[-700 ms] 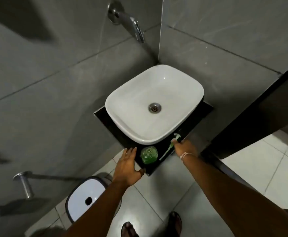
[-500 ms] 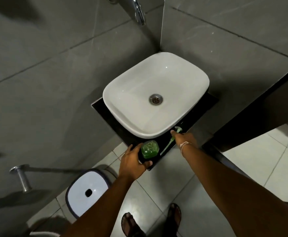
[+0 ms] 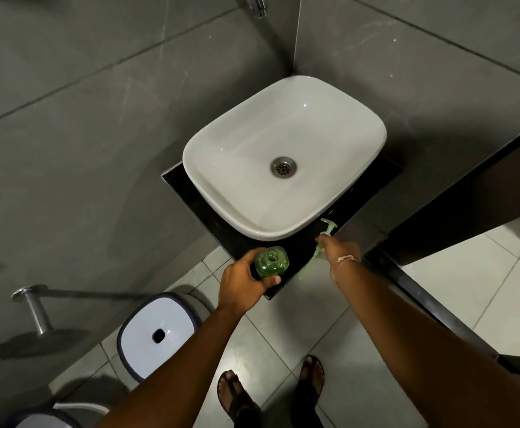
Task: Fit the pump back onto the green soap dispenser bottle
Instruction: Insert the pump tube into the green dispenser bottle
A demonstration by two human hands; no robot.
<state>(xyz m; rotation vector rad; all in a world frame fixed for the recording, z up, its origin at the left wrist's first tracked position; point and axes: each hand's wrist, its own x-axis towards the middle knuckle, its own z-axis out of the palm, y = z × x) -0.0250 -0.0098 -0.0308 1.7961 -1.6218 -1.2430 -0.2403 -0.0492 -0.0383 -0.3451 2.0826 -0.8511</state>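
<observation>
The green soap bottle [image 3: 271, 262] stands upright on the near corner of the black counter [image 3: 302, 251], its mouth uncovered. My left hand [image 3: 241, 285] is wrapped around its side. Just to its right lies the pump [image 3: 317, 248], white head toward the basin and pale green tube pointing toward me. My right hand [image 3: 340, 251] is on the pump's middle, fingers closed over it; the pump still seems to rest on the counter.
A white basin [image 3: 283, 156] fills most of the counter, a tap [image 3: 257, 6] on the wall above. Grey tiled walls close the corner. A white lidded bin [image 3: 158, 333] and my sandalled feet [image 3: 271, 393] are on the floor below.
My left hand went from resting open beside the bottle to gripping it. My right hand stayed on the pump. The view shifted downward.
</observation>
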